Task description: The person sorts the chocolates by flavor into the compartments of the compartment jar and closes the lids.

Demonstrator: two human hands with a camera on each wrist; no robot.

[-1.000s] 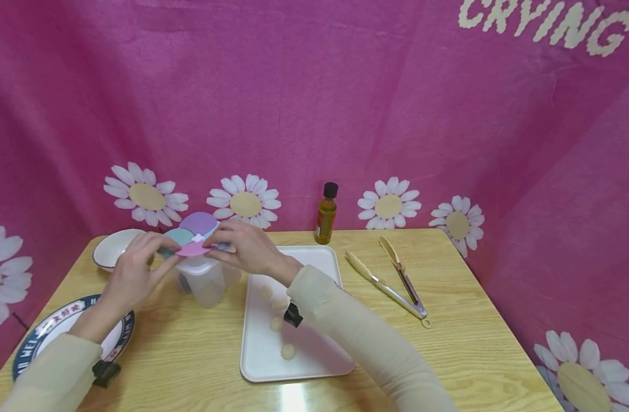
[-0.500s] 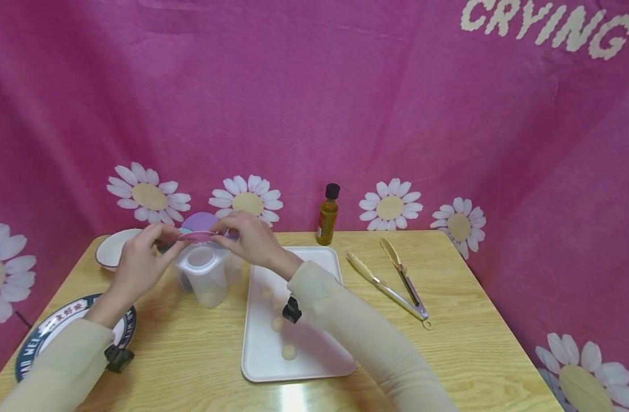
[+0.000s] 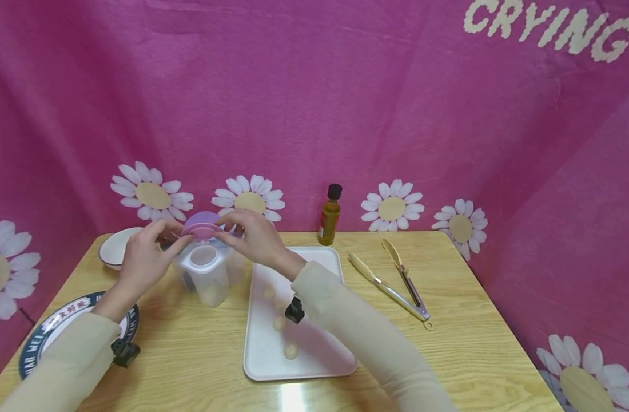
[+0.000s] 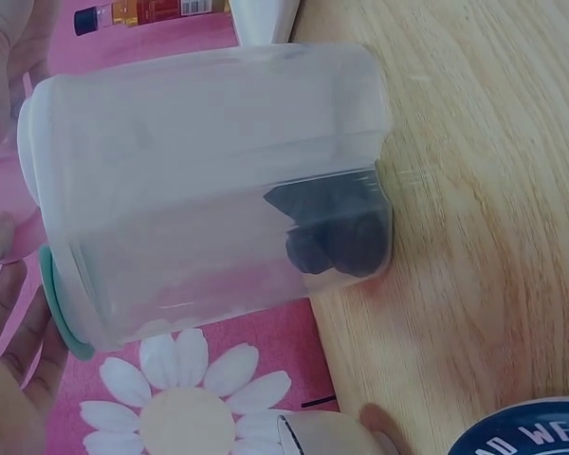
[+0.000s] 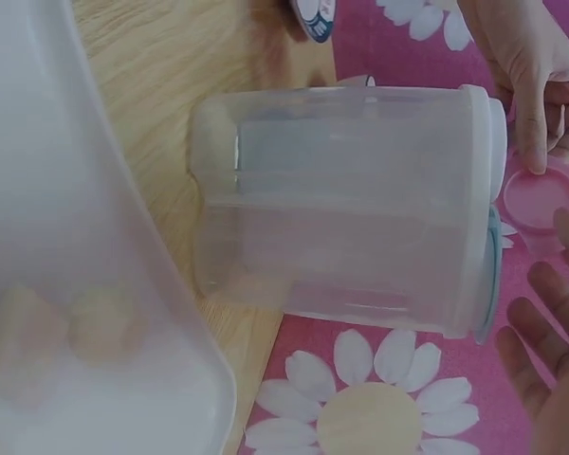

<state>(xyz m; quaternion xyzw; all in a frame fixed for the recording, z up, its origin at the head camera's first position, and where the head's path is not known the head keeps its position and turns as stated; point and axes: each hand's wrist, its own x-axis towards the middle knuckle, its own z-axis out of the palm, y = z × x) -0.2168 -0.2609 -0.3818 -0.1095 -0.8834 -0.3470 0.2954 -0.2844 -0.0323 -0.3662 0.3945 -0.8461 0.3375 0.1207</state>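
A translucent plastic canister with several compartments stands at the table's back left. My left hand and right hand pinch opposite edges of a round pink lid, tilted up above and behind the canister's front opening. That opening is uncovered. A purple lid stands up behind the pink one. In the left wrist view, dark chunks lie at the bottom of one compartment, and a green lid shows at the top edge. The right wrist view shows a blue-green lid there too.
A white tray with several pale round pieces lies right of the canister. Behind it stands an oil bottle; tongs lie spread at right. A white bowl and a blue-rimmed plate are at left.
The pink lid has gone from lying flat over the front compartment to tilted up and back, baring the round opening. Both hands have moved slightly with it.
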